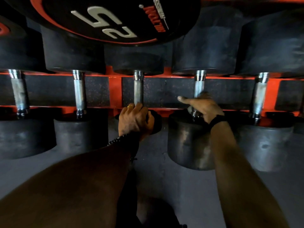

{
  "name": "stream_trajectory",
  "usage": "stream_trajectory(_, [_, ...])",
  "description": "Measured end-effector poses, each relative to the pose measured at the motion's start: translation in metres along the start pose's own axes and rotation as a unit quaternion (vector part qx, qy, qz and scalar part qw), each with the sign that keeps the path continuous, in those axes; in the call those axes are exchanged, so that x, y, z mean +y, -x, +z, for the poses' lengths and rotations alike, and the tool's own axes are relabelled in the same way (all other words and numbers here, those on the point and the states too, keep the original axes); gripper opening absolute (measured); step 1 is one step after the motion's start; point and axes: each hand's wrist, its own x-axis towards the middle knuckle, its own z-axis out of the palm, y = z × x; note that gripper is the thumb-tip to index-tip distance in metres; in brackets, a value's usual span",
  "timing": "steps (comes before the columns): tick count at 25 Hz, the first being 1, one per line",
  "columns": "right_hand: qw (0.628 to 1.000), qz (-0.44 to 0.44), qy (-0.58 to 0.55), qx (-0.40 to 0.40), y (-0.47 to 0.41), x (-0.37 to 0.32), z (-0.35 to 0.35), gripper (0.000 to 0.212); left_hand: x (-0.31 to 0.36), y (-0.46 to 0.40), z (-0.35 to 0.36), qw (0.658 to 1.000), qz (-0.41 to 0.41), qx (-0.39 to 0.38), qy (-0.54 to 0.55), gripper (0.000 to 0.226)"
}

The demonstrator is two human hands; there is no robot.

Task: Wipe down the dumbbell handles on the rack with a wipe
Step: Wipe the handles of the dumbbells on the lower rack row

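Your right hand (pixel 203 106) is curled round the near end of the fourth dumbbell handle (pixel 199 84) from the left, thumb stuck out leftward, fingers closed over the bar just above its front weight head (pixel 189 140). There's a pale grey bit under the palm at the bar's near collar, prob the wipe (pixel 190 110), but it's mostly hidden so can't say for sure.

Your left hand (pixel 134 119) is clenched over the front head of the third dumbbell (pixel 139 89), fingers wrapped on the black rubber end, knuckles just at the near end of that bar. Looks like a brace, not a wipe stroke.

The relation that matters: each handle's long axis runs straight away from you, front head to back head, across the orange rack rail (pixel 115 91). From your right grip, the unwiped steel lies directly ahead, up the bar toward the rear head. So the stroke prob wants to go fwd along the axis, not sideways.

Next bar over, the fifth handle (pixel 260 94), sits just right of your right grip, and the right hand is the nearer one to it. First handle (pixel 19 92) and second handle (pixel 79 92) lie well left of the left hand. A 25 weight head (pixel 115 20) hangs close overhead.
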Motion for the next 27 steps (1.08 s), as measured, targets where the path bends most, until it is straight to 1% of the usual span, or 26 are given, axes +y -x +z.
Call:
stream_trajectory(1, [0.996, 0.024, -0.054, -0.06, 0.0, -0.005, -0.006, 0.05, 0.0, 0.0, -0.001, 1.0, 0.0, -0.007, 0.0, 0.023])
stream_trajectory(2, [0.992, 0.041, -0.081, -0.093, 0.0, -0.008, -0.011, 0.038, 0.0, 0.002, -0.002, 1.0, -0.001, -0.012, -0.001, 0.024])
stream_trajectory(3, [0.991, 0.045, -0.069, -0.102, -0.002, -0.01, -0.013, 0.028, 0.0, 0.002, -0.003, 1.0, -0.003, -0.01, -0.002, 0.024])
stream_trajectory(4, [0.994, 0.039, -0.04, -0.094, -0.005, -0.009, -0.013, 0.023, 0.001, 0.001, -0.003, 1.0, -0.005, -0.008, -0.001, 0.024])
stream_trajectory(5, [0.997, 0.024, -0.004, -0.074, -0.008, -0.007, -0.012, 0.025, 0.001, 0.001, -0.003, 1.0, -0.006, -0.006, 0.001, 0.024])
stream_trajectory(7, [0.996, -0.022, 0.088, -0.009, -0.011, -0.002, -0.012, 0.047, 0.0, 0.002, -0.002, 1.0, -0.005, -0.002, -0.002, 0.023])
stream_trajectory(9, [0.977, -0.057, 0.206, 0.01, -0.007, 0.002, -0.021, 0.07, 0.002, 0.002, -0.001, 1.0, -0.008, -0.002, -0.005, 0.023])
stream_trajectory(10, [0.962, -0.068, 0.263, 0.006, -0.002, 0.003, -0.028, 0.077, 0.002, 0.002, -0.001, 1.0, -0.01, -0.005, -0.003, 0.023])
stream_trajectory(11, [0.951, -0.074, 0.301, 0.006, 0.005, 0.003, -0.037, 0.079, 0.002, 0.002, -0.002, 1.0, -0.01, -0.006, -0.001, 0.023])
stream_trajectory(12, [0.946, -0.07, 0.317, 0.011, 0.01, 0.003, -0.045, 0.077, 0.002, 0.002, -0.002, 1.0, -0.011, -0.004, 0.002, 0.023])
stream_trajectory(16, [0.954, -0.02, 0.299, -0.018, 0.022, -0.005, -0.063, 0.042, 0.0, 0.002, -0.001, 1.0, -0.014, -0.002, 0.004, 0.024])
stream_trajectory(18, [0.948, 0.003, 0.318, -0.024, 0.019, -0.016, -0.058, 0.028, 0.001, 0.003, -0.001, 1.0, -0.012, 0.003, 0.005, 0.024])
stream_trajectory(19, [0.944, 0.004, 0.329, -0.013, 0.017, -0.019, -0.053, 0.023, 0.001, 0.001, -0.001, 1.0, -0.013, 0.003, 0.006, 0.024])
stream_trajectory(20, [0.944, 0.005, 0.331, 0.005, 0.013, -0.019, -0.048, 0.022, 0.0, 0.0, 0.0, 1.0, -0.013, 0.001, 0.006, 0.024])
stream_trajectory(21, [0.946, 0.004, 0.324, 0.023, 0.011, -0.019, -0.044, 0.026, -0.001, 0.001, 0.0, 1.0, -0.012, -0.002, 0.005, 0.025])
stream_trajectory(24, [0.968, -0.006, 0.234, 0.087, 0.012, -0.011, -0.035, 0.044, -0.001, 0.002, 0.0, 1.0, -0.018, -0.008, 0.001, 0.025])
stream_trajectory(25, [0.977, -0.012, 0.184, 0.106, 0.016, -0.013, -0.03, 0.042, -0.001, 0.002, -0.001, 1.0, -0.02, -0.011, 0.002, 0.026])
stream_trajectory(27, [0.99, -0.002, 0.086, 0.11, 0.028, -0.023, -0.019, 0.022, 0.0, 0.001, 0.0, 1.0, -0.018, -0.008, 0.004, 0.026])
